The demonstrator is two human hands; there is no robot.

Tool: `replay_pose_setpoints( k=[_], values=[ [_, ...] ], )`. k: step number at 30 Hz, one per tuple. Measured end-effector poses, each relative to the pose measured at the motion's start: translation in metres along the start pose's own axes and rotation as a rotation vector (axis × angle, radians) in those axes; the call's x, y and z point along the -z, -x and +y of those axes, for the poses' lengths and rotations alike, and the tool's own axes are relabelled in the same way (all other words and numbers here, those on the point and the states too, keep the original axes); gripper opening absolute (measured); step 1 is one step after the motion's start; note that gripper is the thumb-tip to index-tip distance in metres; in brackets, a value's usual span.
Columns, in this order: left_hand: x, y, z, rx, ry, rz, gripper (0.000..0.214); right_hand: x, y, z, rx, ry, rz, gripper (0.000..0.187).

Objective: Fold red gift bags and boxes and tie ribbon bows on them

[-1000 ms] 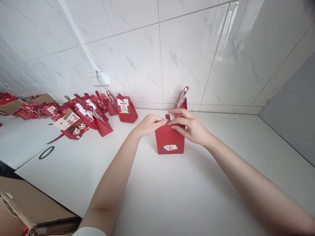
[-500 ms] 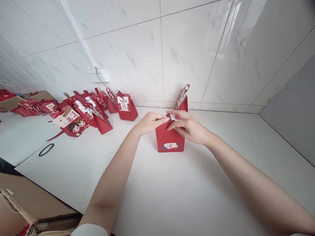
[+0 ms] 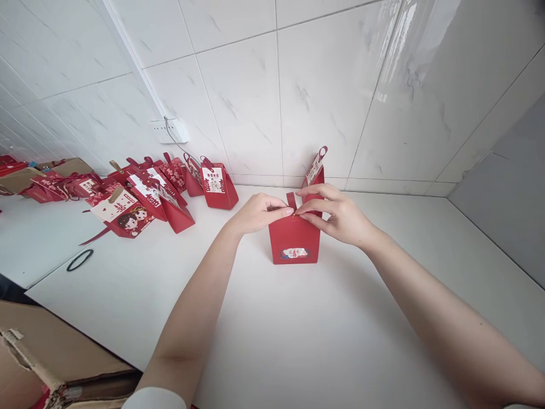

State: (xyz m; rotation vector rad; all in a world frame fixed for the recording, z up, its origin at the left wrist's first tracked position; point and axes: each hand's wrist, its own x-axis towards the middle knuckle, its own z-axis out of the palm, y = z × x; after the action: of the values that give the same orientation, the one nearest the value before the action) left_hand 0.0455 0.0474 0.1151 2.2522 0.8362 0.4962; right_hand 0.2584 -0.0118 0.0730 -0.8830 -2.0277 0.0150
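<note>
A red paper gift box (image 3: 293, 236) with an oval window near its base stands upright on the white tabletop, its top drawn to a narrow edge. A short red ribbon loop (image 3: 291, 200) rises from that edge. My left hand (image 3: 264, 213) grips the top edge on the left, thumb along the near side. At the middle of the same edge, the thumb and a finger of my right hand (image 3: 336, 213) pinch the top, by a tiny gold-coloured spot beneath the loop. Its other fingers reach over the box. The far side of the top is hidden.
Behind my right hand another red box (image 3: 314, 170) leans near the tiled wall. Several red gift boxes (image 3: 219, 187) and printed bags stand or lie at the left. A black hair tie (image 3: 80, 259) lies near the table seam. A cardboard carton (image 3: 63, 346) sits at lower left.
My right hand has shifted slightly right and its fingertips have drawn in to the top's middle. The ribbon loop now shows standing up. The left hand and box stay nearly still.
</note>
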Motion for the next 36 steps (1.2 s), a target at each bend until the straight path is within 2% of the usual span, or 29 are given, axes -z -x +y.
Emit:
replay_pose_setpoints(
  k=[16, 21, 26, 29, 32, 36],
  values=[
    [0.000, 0.000, -0.001, -0.005, -0.042, 0.010, 0.041, -0.002, 0.002, 0.005, -0.017, -0.011, -0.029, 0.013],
    [0.001, 0.000, -0.004, -0.025, -0.054, 0.006, 0.032, -0.003, 0.001, 0.003, -0.036, -0.024, -0.037, 0.013],
    [-0.001, -0.002, -0.007, -0.040, 0.039, -0.028, 0.029, -0.007, 0.000, -0.004, -0.228, -0.159, -0.016, 0.009],
    [-0.003, -0.003, -0.008, -0.027, 0.125, -0.032, 0.027, -0.009, -0.001, -0.007, -0.348, -0.213, -0.052, 0.011],
    [-0.004, -0.003, -0.008, -0.004, 0.206, -0.037, 0.025, -0.010, -0.001, -0.006, -0.404, -0.220, -0.114, 0.017],
    [-0.004, -0.003, -0.009, 0.008, 0.258, -0.045, 0.027, -0.010, -0.001, -0.003, -0.487, -0.333, -0.130, 0.022]
  ],
)
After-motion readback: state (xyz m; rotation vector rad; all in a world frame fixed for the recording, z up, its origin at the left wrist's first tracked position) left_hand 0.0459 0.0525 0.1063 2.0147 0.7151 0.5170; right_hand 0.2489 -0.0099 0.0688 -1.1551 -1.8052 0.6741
